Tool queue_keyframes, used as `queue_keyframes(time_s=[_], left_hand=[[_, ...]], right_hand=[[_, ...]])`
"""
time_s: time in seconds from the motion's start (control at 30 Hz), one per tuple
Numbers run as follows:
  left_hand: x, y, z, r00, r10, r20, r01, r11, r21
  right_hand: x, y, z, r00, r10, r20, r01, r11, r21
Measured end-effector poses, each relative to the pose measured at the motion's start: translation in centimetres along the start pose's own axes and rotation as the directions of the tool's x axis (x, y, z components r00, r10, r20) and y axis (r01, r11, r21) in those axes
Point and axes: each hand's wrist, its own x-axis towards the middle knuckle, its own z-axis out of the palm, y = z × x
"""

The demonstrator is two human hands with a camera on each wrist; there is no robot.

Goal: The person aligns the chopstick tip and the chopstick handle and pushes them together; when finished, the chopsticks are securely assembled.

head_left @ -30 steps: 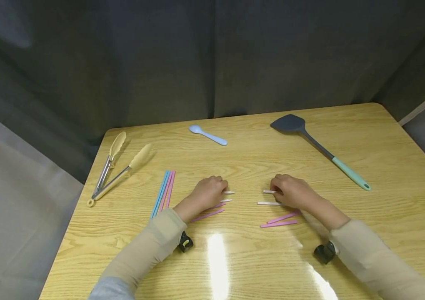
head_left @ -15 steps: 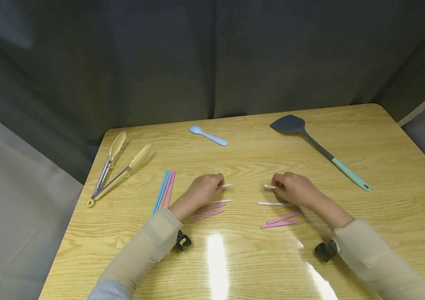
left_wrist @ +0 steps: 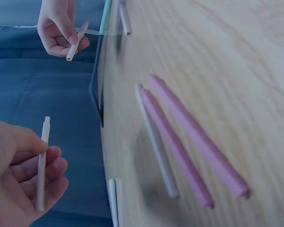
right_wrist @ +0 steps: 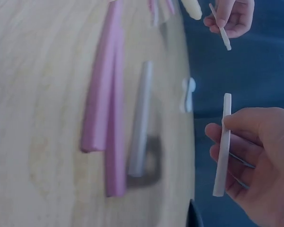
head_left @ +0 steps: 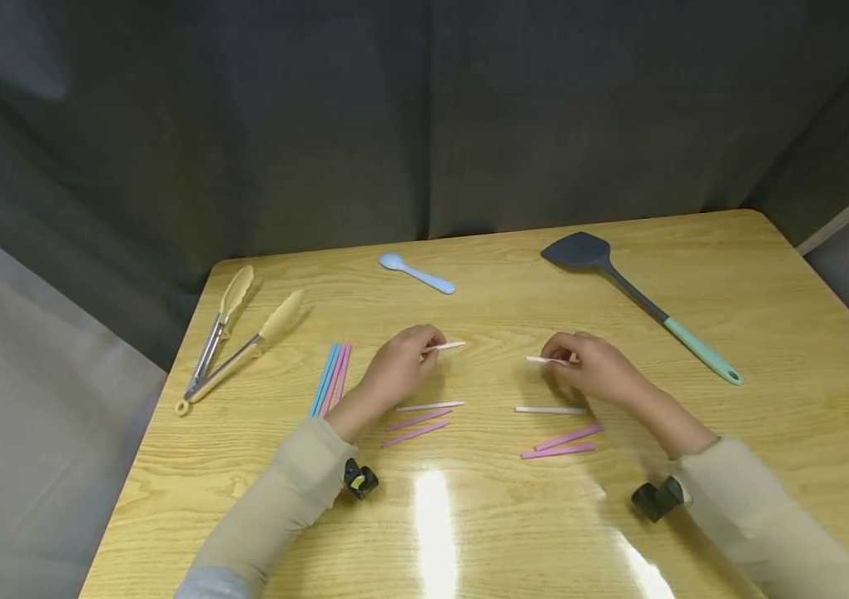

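Observation:
My left hand (head_left: 398, 366) pinches a slim white chopstick half (left_wrist: 41, 177) between thumb and fingers, raised over the table; a narrower stepped end points toward the other hand. Facing it across a gap, my right hand (head_left: 595, 368) pinches a second white chopstick half (right_wrist: 222, 161), also raised, its squared end pointing left. Under the left hand lie another white half (head_left: 430, 406) and two pink halves (left_wrist: 180, 139). A white half (head_left: 550, 410) and two pink halves (head_left: 559, 451) rest on the table below the right hand.
Blue chopsticks (head_left: 325, 378) and pink chopsticks (head_left: 342, 374) lie side by side left of the left hand. Spread cream-tipped tongs (head_left: 224, 366) lie at far left. A light blue spoon (head_left: 419, 274) is near the back edge, a dark turner with mint handle (head_left: 637, 295) at right.
Both hands have lifted their white chopstick halves off the table and moved up and toward the back. The gap between the two halves stays about the same.

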Motion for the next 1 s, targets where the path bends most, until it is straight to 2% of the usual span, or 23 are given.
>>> queue_keyframes(time_s=[0.13, 0.27, 0.4, 0.57, 0.7, 0.87, 1.0], left_hand=[[0.0, 0.2, -0.7, 0.999, 0.010, -0.053, -0.012, 0.999, -0.037], [-0.1, 0.4, -1.3, 0.992, 0.059, -0.108, -0.063, 0.997, -0.034], [-0.2, 0.5, -1.8, 0.982, 0.115, -0.148, -0.119, 0.993, -0.016], [-0.4, 0.9, -2.3, 0.982, 0.125, -0.144, -0.128, 0.992, -0.012], [-0.5, 1.4, -2.7, 0.977, 0.148, -0.155, -0.149, 0.989, 0.003], [-0.5, 1.8, -3.0, 0.959, 0.194, -0.207, -0.195, 0.981, 0.016], [-0.5, 2.0, -3.3, 0.933, 0.243, -0.267, -0.237, 0.970, 0.054]], right_hand=[[0.1, -0.4, -0.7, 1.000, 0.003, -0.020, -0.001, 0.995, 0.104], [0.2, -0.9, -1.4, 1.000, 0.005, -0.019, -0.002, 0.987, 0.164], [0.2, -1.2, -1.8, 1.000, -0.013, -0.020, 0.016, 0.986, 0.166], [0.2, -1.5, -2.1, 0.998, -0.056, -0.040, 0.062, 0.987, 0.148], [0.1, -2.1, -2.5, 0.997, -0.059, -0.051, 0.065, 0.988, 0.137], [0.0, -2.9, -3.1, 0.997, -0.060, -0.057, 0.066, 0.991, 0.120], [-0.1, -3.4, -3.5, 0.996, -0.069, -0.061, 0.076, 0.991, 0.111]])
